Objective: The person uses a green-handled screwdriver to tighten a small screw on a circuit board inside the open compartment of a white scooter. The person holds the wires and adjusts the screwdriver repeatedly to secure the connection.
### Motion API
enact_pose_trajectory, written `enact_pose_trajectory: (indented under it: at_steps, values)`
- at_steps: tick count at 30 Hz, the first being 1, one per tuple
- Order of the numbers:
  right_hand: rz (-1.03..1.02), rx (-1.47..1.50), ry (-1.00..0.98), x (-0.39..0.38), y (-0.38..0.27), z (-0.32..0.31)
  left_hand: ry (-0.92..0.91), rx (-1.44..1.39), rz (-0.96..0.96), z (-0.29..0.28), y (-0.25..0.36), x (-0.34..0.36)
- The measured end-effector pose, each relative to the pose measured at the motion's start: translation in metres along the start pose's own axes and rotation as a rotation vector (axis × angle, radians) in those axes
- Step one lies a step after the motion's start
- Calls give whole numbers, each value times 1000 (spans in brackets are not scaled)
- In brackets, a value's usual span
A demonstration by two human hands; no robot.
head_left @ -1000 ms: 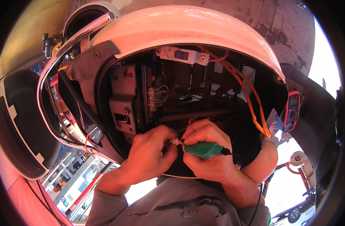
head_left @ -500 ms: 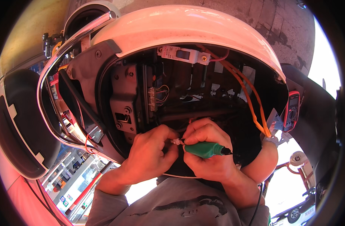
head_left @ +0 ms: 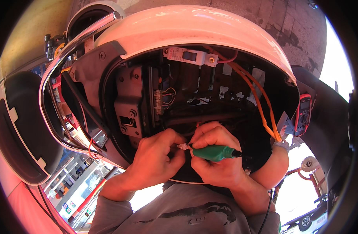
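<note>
My left hand point(head_left: 157, 158) is closed, pinching a small pale connector point(head_left: 183, 146) over the open compartment of a cream scooter body. My right hand point(head_left: 220, 171) is closed round a green bottle-shaped object point(head_left: 212, 153) with a black end pointing right; its other end is at the connector, where fingertips partly hide it. Above my hands inside the compartment are a bolted metal bracket point(head_left: 126, 105), a small connector with thin wires point(head_left: 159, 102) and a white breaker switch point(head_left: 190, 57). Thick orange cables point(head_left: 265, 121) run down the right side.
A red multimeter point(head_left: 302, 115) stands at the right rim. A black seat point(head_left: 26, 124) is at the left beside a chrome rail point(head_left: 44, 105). Another person's arm or knee, or my own, cannot tell which, is at the lower right point(head_left: 274, 163). Paved ground point(head_left: 288, 27) lies beyond the body.
The black end of the green object in my right hand has risen slightly. Both hands have otherwise stayed nearly in place.
</note>
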State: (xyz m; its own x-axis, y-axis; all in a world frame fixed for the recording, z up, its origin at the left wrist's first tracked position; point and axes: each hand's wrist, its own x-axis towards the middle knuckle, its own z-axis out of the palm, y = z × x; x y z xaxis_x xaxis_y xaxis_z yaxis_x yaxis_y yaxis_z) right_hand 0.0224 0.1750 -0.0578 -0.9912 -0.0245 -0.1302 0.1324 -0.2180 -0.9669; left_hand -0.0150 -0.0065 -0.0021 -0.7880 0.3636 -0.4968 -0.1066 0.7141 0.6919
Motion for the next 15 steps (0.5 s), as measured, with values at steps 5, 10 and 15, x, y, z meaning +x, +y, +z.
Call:
enact_pose_trajectory:
  at_steps: [5,10,15]
  values:
    - [70,63,26,-3,0,1,-3,-6,5,0,1,0]
    - [98,75,53,-5,0,1,-9,-22,-13,-2,2,0]
    - [56,73,12,-4,2,0,-10,-7,-28,-1,3,0]
